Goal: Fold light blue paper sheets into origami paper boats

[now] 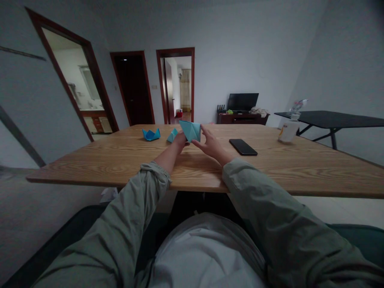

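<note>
A light blue folded-paper piece (191, 131) is held up just above the wooden table (204, 172), between my two hands. My right hand (211, 145) grips its right side, with the thumb low at the near face and the fingers at the right edge. My left hand (180, 140) is closed at its lower left; the paper hides most of those fingers. Just left of that hand stands another light blue folded-paper piece (172, 136), partly covered by the hand. Farther left, a darker blue folded-paper piece (151, 135) with pointed corners rests on the table.
A black phone (243, 147) lies right of my hands. Beyond it stands a white bottle (288, 130) with a clear top. At the right is a black folding table (333, 119). A television (243, 102) sits on a dark cabinet (241, 119) by the back wall.
</note>
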A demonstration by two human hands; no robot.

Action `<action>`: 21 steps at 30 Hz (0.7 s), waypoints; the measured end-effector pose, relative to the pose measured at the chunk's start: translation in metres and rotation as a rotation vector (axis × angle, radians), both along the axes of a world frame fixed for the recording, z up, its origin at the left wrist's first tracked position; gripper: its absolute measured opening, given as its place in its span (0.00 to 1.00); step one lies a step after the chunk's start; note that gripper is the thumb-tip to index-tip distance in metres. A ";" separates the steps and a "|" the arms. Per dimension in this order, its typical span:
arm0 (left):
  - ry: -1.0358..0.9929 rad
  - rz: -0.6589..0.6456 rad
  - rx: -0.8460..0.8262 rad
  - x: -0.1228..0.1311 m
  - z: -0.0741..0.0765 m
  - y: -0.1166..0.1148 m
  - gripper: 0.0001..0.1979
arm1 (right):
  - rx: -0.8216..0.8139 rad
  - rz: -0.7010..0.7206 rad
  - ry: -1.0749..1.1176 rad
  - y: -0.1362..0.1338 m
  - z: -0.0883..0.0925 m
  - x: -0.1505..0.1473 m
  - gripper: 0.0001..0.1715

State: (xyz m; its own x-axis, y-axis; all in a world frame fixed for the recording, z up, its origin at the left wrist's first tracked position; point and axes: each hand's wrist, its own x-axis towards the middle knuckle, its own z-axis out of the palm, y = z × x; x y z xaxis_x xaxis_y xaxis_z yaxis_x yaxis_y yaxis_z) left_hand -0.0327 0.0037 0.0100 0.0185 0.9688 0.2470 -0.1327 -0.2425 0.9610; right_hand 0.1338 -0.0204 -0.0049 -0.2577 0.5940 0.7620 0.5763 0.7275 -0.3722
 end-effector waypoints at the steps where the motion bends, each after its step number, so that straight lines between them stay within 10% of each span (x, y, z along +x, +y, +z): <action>1: 0.018 -0.007 0.006 0.000 -0.001 0.000 0.13 | -0.003 0.003 -0.012 -0.001 0.000 -0.001 0.53; 21: 0.290 -0.130 0.255 0.005 0.006 -0.019 0.11 | -0.265 0.175 0.178 0.001 0.003 0.000 0.23</action>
State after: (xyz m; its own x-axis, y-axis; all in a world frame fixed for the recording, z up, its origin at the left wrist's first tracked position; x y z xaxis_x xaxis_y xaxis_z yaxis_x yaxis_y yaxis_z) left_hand -0.0277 -0.0157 0.0161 0.2413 0.8622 0.4454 0.0894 -0.4767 0.8745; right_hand 0.1335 -0.0194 -0.0015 -0.2502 0.7353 0.6299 0.3611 0.6745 -0.6439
